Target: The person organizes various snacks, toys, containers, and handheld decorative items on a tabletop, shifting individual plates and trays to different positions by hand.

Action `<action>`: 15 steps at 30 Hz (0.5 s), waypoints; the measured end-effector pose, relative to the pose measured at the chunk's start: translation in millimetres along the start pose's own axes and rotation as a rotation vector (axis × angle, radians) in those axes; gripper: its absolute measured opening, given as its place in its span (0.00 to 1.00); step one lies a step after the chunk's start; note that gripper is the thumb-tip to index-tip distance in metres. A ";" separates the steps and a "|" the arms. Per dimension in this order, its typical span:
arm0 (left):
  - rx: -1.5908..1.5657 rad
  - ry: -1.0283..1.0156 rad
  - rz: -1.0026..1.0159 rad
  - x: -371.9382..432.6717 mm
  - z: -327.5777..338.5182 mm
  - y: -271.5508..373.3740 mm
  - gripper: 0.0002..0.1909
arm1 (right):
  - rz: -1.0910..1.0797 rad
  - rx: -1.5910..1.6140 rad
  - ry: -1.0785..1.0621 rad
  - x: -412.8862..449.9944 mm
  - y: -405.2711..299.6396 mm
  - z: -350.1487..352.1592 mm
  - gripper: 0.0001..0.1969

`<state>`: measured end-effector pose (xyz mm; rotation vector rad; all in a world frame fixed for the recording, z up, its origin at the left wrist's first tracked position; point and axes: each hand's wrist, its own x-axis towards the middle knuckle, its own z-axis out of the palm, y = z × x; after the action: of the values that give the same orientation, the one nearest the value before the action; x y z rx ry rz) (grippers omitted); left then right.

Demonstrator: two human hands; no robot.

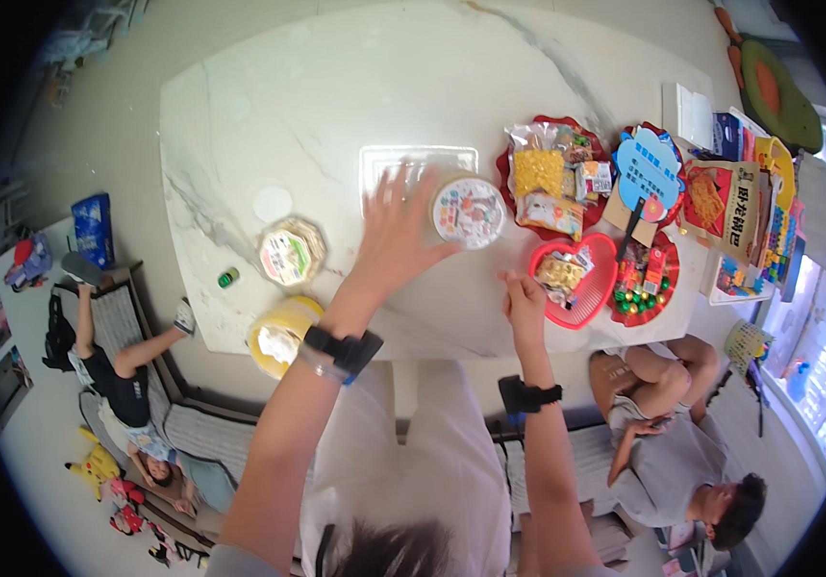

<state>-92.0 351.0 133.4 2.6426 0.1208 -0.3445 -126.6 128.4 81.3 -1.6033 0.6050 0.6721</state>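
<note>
My left hand (398, 231) is blurred, its fingers spread above a clear plastic tray (420, 153) on the marble-patterned table (312, 94). Its thumb is beside a round tub (468, 213) with a printed lid; I cannot tell whether they touch. My right hand (525, 299) has its fingers curled in, with no object visible in it. It is at the left edge of a red heart-shaped plastic basket (595, 292) holding wrapped snacks (563, 276). Further left stand a second lidded tub (287, 256), a white disc (272, 204) and a small green cylinder (228, 277).
At the right are a red scalloped dish (503, 177) of packaged snacks, a blue cloud-shaped card (647, 173) bearing writing, and foil-wrapped candies (633, 303). A snack bag (719, 205) lies beyond. A yellow bin (265, 339) is at the front-left edge. Two people (672, 461) are on the sofa.
</note>
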 end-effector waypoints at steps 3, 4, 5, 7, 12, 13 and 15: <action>-0.055 0.088 -0.301 -35.4 8.2 -103.5 0.51 | 0.062 -0.129 -0.033 -4.5 9.7 -3.1 0.15; 0.015 -0.037 -0.430 -50.8 2.6 -132.8 0.51 | 0.003 -0.168 -0.039 -3.9 16.1 -0.8 0.14; 0.088 -0.154 -0.554 -61.8 -2.9 -159.1 0.51 | -0.064 -0.208 -0.041 1.6 22.1 2.8 0.13; 0.006 -0.279 -0.621 -80.7 -14.1 -206.3 0.48 | -0.073 -0.207 -0.019 4.2 37.9 14.0 0.11; -0.188 -0.340 -0.561 -102.6 -18.1 -259.4 0.44 | -0.075 -0.381 -0.151 -22.6 24.6 54.9 0.09; -0.282 -0.314 -0.550 -99.3 -14.1 -264.6 0.42 | -0.103 -0.361 -0.184 -25.6 26.2 69.4 0.09; -0.246 -0.329 -0.550 -98.3 -8.2 -269.9 0.41 | -0.234 -0.397 -0.272 -26.6 32.9 105.3 0.09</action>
<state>-223.8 591.4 47.3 2.2351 0.7348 -0.8749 -177.6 228.8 67.5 -1.8691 0.0811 0.8515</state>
